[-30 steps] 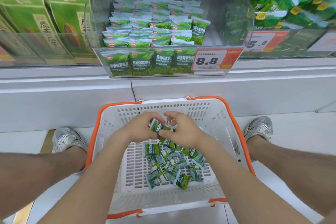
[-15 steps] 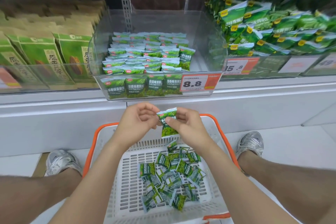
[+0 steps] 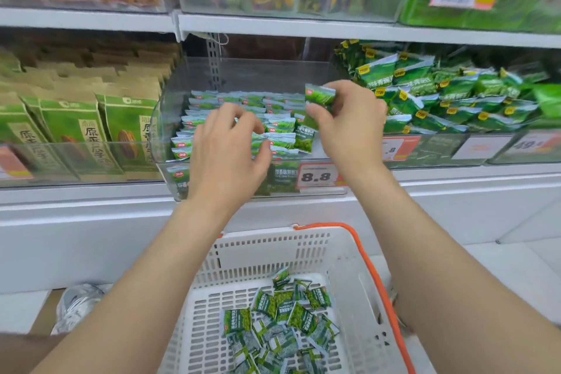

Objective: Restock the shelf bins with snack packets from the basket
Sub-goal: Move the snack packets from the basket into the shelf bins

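Over the clear shelf bin (image 3: 258,76), the right hand (image 3: 349,130) pinches a green snack packet (image 3: 320,95) above the stacked rows (image 3: 282,127). The left hand (image 3: 227,149) rests curled on those rows; whether it grips one I cannot tell. More packets (image 3: 282,322) lie in the white basket (image 3: 273,252) below.

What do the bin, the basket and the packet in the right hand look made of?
The bin: clear rigid plastic, perhaps acrylic; packets show through its walls. The basket: white moulded plastic, slotted, with orange rim. The packet: thin printed film, likely plastic, with a slight sheen.
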`<state>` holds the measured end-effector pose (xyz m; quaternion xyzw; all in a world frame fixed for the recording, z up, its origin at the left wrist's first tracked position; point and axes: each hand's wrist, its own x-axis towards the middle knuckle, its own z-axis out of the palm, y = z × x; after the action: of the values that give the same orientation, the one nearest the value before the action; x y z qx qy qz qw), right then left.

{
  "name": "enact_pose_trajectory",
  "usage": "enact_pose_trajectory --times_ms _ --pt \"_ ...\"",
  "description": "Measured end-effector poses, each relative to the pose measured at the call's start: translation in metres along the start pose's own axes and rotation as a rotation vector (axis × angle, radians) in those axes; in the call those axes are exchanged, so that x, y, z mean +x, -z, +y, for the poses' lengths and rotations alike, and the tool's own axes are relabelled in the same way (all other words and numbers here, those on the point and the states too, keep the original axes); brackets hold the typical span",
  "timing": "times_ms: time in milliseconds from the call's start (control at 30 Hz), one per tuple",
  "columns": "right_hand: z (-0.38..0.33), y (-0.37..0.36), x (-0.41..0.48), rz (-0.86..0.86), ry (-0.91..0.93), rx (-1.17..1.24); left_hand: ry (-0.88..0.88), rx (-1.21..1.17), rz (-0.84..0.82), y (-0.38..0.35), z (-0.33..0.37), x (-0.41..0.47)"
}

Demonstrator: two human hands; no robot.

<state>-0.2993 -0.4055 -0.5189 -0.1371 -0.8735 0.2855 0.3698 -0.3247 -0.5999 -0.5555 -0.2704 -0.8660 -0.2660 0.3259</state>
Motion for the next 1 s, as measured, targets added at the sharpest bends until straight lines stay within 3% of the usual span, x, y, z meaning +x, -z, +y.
enact_pose_trajectory --times_ms 100,200,367,600,767,1000 --pt "0.007 -0.020 0.032 -0.237 -0.147 -0.180 -0.005 0.071 -0.173 -0.007 -0.002 0.020" --pt "0.009 -0.040 0.047 -0.362 -0.225 -0.297 -0.014 0.172 -0.322 -0.010 -0.006 0.032" --pt "0.020 -0.070 0.061 -0.557 -0.379 -0.368 0.015 0.181 -0.388 -0.012 -0.015 0.027" --pt "0.022 -0.075 0.071 -0.489 -0.361 -0.174 0.016 0.151 -0.391 -0.015 -0.016 0.029" --pt "0.017 -0.075 0.065 -0.523 -0.310 -0.365 0.008 0.130 -0.390 -0.017 -0.017 0.029" --pt "0.009 -0.060 0.059 -0.652 -0.324 -0.361 -0.012 0.097 -0.372 -0.017 -0.019 0.027"
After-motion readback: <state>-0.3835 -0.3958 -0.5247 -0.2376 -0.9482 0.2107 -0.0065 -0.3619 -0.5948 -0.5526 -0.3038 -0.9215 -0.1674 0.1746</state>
